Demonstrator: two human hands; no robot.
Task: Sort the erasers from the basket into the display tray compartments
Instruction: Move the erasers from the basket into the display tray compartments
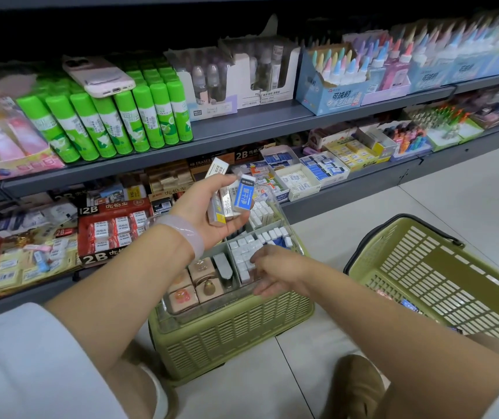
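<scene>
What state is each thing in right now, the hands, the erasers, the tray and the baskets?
Left hand: palm up, gripping several erasers.
Held erasers: bunched, sleeves on, above the tray.
Right hand: fingers curled on the white erasers in the tray; whether it grips one is unclear.
Display tray: clear, resting on the upturned basket, compartments partly filled.
Upturned basket: upside down on the floor.
Right basket: tilted, few items left.

Readable markings:
- Red eraser box [115, 228] on the lower shelf: "2B" on its top edge and again, larger, on its front.
- Dark carton [243, 155] further back: "2B".
- Brown carton [201, 164]: "4B ERASER".
- Blue glue box [333, 98]: Chinese characters "可洗的".
- Other print is too small or blurred to read.
</scene>
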